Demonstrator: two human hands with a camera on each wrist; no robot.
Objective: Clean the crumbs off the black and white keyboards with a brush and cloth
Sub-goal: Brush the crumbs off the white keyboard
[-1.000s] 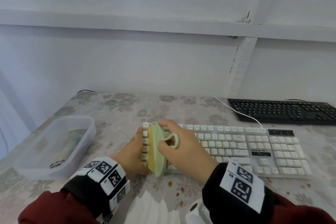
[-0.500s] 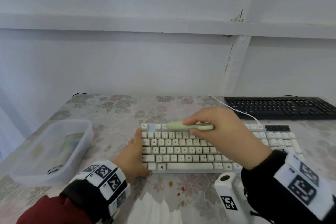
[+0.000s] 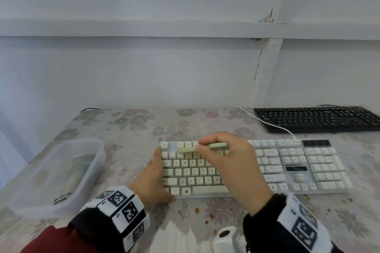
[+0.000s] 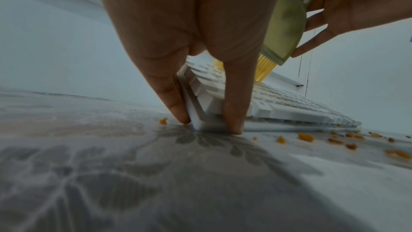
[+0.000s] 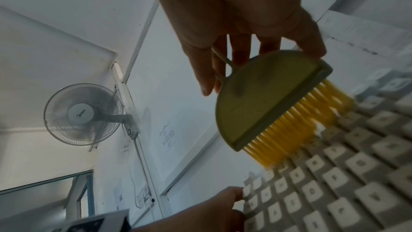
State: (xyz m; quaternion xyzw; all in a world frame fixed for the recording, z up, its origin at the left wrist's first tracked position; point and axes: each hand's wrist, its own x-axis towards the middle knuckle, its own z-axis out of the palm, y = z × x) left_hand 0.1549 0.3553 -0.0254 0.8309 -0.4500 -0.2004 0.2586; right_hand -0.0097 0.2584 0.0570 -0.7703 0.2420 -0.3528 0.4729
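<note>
Left hand (image 3: 153, 178): straight fingers press left end of white keyboard (image 3: 298, 170), steadying it | Right hand (image 3: 236, 162): pinches brush (image 3: 202, 147), bristles down on top rows, probably to flick crumbs (image 3: 197, 210) forward

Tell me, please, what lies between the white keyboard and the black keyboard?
In the head view, a strip of floral tablecloth lies between the white keyboard and the black keyboard, crossed by a thin white cable.

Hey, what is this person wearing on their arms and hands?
The left hand and right hand are bare. Each wrist has a black cuff under white blocks printed with black square code markers. The left sleeve is dark red.
</note>
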